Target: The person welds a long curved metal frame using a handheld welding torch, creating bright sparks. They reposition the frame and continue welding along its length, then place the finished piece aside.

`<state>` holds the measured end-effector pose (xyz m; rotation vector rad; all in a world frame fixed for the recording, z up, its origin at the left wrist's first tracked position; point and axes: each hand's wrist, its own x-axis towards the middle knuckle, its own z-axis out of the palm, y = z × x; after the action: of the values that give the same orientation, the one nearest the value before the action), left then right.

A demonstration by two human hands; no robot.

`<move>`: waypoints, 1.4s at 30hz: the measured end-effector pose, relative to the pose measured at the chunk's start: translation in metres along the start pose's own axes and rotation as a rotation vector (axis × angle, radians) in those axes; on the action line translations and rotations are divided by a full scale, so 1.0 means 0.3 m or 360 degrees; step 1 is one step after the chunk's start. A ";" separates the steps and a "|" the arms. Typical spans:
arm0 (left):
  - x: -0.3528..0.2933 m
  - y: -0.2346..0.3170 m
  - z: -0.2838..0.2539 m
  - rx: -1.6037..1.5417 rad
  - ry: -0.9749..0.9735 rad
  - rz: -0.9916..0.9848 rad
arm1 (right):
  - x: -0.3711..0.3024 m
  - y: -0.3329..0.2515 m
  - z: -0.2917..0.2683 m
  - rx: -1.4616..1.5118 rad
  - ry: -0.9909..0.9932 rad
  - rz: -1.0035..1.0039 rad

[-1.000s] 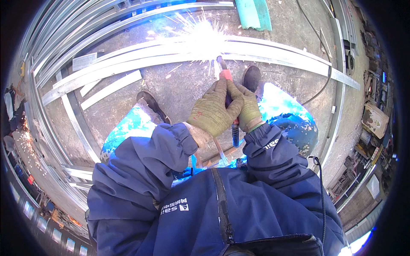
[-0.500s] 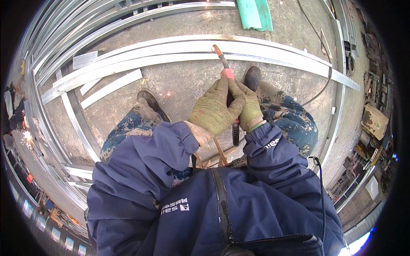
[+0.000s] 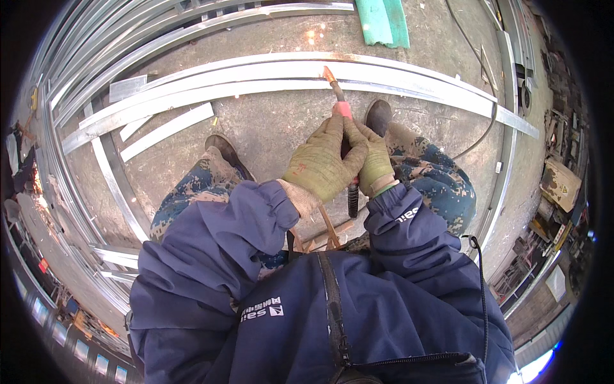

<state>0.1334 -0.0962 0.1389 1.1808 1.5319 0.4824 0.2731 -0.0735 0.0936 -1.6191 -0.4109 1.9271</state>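
Observation:
Both hands wear olive work gloves and close together around a welding torch [image 3: 340, 105] with a red neck and a copper tip. My left hand [image 3: 323, 163] wraps over the torch from the left. My right hand [image 3: 371, 160] grips its black handle from the right. The tip points at a long galvanized steel channel [image 3: 256, 70] that lies across the concrete floor in front of my boots. No arc burns at the tip; a few orange sparks lie on the floor beyond the channel.
More steel channels and flat strips [image 3: 166, 131] lie to the left and along the right edge [image 3: 505, 128]. A green board [image 3: 382, 22] lies at the top. A black cable [image 3: 483, 121] curves across the floor at right. Clutter stands at the far right.
One second ago a bright welding arc flared at the torch tip with blue glare on my trousers. It went out half a second ago. My hands have stayed almost still.

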 end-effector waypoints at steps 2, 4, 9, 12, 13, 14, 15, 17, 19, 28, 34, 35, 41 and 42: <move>0.000 -0.006 0.001 -0.0023 -0.0012 -0.0002 | -0.002 -0.002 0.005 -0.0004 0.0012 0.0009; -0.001 -0.017 0.004 -0.0028 0.0003 0.0009 | -0.009 -0.009 0.019 -0.0005 0.0022 0.0016; -0.006 -0.013 0.001 -0.0049 0.0037 0.0021 | -0.005 -0.009 0.000 -0.0093 -0.0060 0.0010; -0.005 -0.009 -0.001 -0.0002 0.0035 0.0003 | 0.002 0.001 -0.001 -0.0059 -0.0029 0.0008; -0.006 -0.015 0.005 0.0016 0.0052 0.0014 | 0.001 0.002 0.001 -0.0065 -0.0010 0.0008; -0.006 -0.020 0.012 0.0032 0.0067 0.0026 | -0.002 -0.001 0.007 -0.0072 0.0013 0.0007; -0.006 -0.024 0.016 0.0048 0.0081 0.0038 | -0.007 -0.005 0.015 -0.0065 0.0025 0.0005; -0.006 -0.018 0.010 0.0014 0.0032 0.0007 | -0.020 -0.017 0.032 -0.0051 0.0050 -0.0002; -0.006 -0.006 0.001 -0.0008 0.0002 -0.0008 | 0.005 0.003 -0.027 -0.0249 -0.0046 0.0039; -0.012 -0.011 0.005 -0.0025 0.0011 0.0010 | 0.002 0.014 -0.013 -0.0048 -0.0026 0.0019; -0.011 -0.019 -0.017 -0.0064 -0.0112 0.0039 | -0.017 0.011 -0.002 -0.0060 -0.0090 0.0021; -0.010 -0.011 -0.021 -0.0030 -0.0129 0.0018 | -0.023 0.008 0.000 -0.0046 -0.0110 -0.0007; -0.002 -0.031 -0.014 0.0420 -0.0410 0.0023 | 0.007 0.172 -0.119 -0.0322 -0.0151 -0.0005; 0.001 -0.050 -0.013 0.0577 -0.0429 0.0066 | 0.038 0.235 -0.140 -0.0409 -0.0211 0.0013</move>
<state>0.1235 -0.1013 0.1280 1.4919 1.3953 0.0639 0.2963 -0.1273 0.0350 -1.6546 -0.7331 2.0629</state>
